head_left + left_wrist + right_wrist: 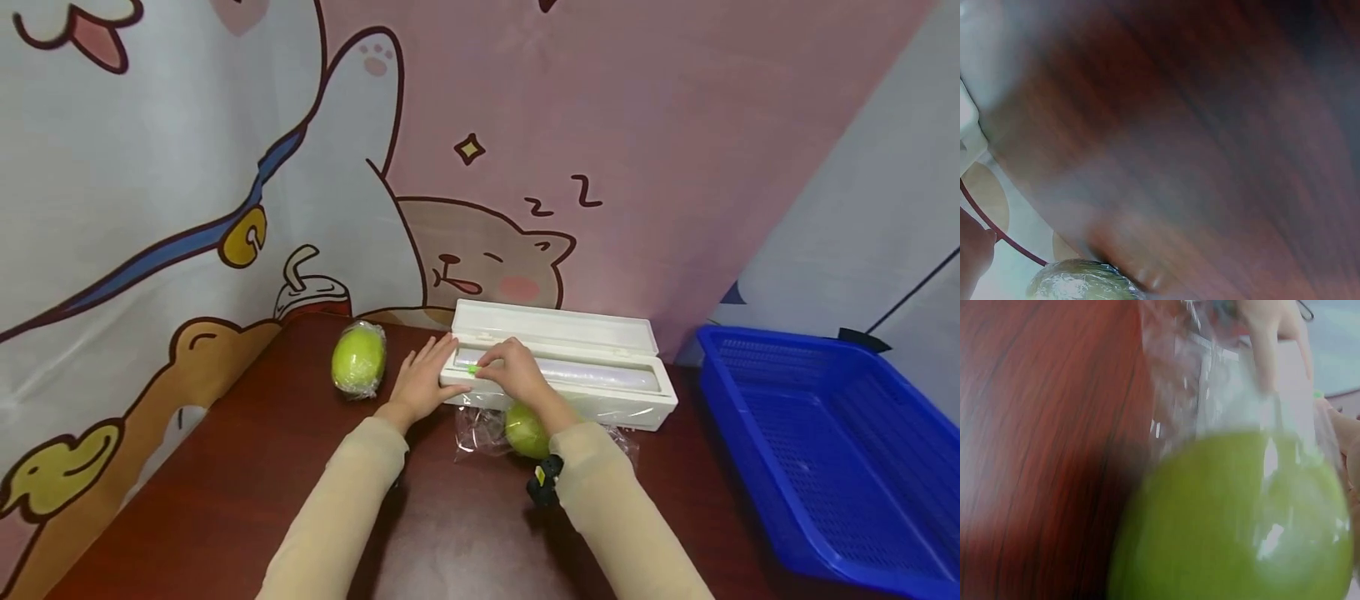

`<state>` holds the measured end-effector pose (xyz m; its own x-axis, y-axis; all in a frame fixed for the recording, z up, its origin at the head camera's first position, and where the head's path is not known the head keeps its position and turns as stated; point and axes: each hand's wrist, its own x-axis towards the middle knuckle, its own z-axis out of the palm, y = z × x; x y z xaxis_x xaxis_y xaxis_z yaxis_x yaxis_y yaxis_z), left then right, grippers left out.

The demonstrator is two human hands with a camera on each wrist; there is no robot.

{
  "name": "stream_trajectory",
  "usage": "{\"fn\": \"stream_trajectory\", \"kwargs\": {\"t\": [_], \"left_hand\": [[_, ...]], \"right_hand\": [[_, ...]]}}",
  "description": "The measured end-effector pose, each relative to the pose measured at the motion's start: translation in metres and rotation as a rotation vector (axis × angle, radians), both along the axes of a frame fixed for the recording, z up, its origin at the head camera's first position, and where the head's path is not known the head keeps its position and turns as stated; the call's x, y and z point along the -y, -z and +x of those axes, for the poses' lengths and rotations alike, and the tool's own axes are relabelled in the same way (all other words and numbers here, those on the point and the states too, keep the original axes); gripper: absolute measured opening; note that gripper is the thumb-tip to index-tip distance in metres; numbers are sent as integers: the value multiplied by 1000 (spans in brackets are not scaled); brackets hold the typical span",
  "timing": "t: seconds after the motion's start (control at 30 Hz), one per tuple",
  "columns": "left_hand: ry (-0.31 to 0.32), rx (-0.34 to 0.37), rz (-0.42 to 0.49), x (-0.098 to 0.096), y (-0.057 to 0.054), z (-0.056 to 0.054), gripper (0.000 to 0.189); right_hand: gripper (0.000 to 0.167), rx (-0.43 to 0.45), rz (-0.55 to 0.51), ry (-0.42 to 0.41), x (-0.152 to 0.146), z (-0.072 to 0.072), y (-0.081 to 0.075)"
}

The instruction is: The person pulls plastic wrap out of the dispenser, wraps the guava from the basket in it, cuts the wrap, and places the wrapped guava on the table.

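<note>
A white plastic-wrap box stands with its lid raised and a roll of cling film inside. My left hand rests on the box's left end, fingers spread. With thumb and fingertips, my right hand pinches a small green slide cutter at the left of the box's front edge. Clear film hangs from the front over a green fruit, partly hidden by my right forearm; the fruit fills the lower right wrist view.
Another green fruit, wrapped in film, sits left of my left hand. A blue plastic basket stands at the right of the brown table. Behind the table hangs a cartoon-printed cloth.
</note>
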<state>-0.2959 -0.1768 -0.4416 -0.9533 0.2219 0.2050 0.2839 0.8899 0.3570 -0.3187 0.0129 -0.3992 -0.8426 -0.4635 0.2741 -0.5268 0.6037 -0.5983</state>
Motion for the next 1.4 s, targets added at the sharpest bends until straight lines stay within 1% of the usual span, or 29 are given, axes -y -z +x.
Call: {"fn": "stream_trajectory", "kwargs": {"t": [0.1,0.23,0.4,0.53,0.63,0.7,0.9,0.97,1.17,1.23,1.4], "left_hand": [[-14,0,2,1,0,0,84],[-26,7,7,2,2,0,84],[-2,21,13,-1,5,-1,85],[7,3,22,-4,4,-2,85],[-6,-16,21,-3,2,-2,86],[-9,-16,17,-2,1,-2,86],[21,-12,40,-2,2,-2,85],[17,-17,43,-2,2,-1,85],[22,-18,52,-4,4,-1,85],[26,-17,60,-4,4,-1,85],[15,-21,55,-3,3,0,84]], "right_hand": [[14,28,-2,22,-12,0,-1],[14,55,-5,24,-22,2,-1],[15,51,16,13,-34,3,-1],[13,53,16,39,-52,3,-2],[12,68,-6,65,-68,5,-3],[13,65,-14,69,-77,6,-3],[13,48,-19,105,-98,9,-1],[13,35,-22,107,-103,9,0],[11,-9,-29,90,-112,11,3],[10,-13,-29,100,-113,11,4],[9,-30,-32,138,-121,12,7]]}}
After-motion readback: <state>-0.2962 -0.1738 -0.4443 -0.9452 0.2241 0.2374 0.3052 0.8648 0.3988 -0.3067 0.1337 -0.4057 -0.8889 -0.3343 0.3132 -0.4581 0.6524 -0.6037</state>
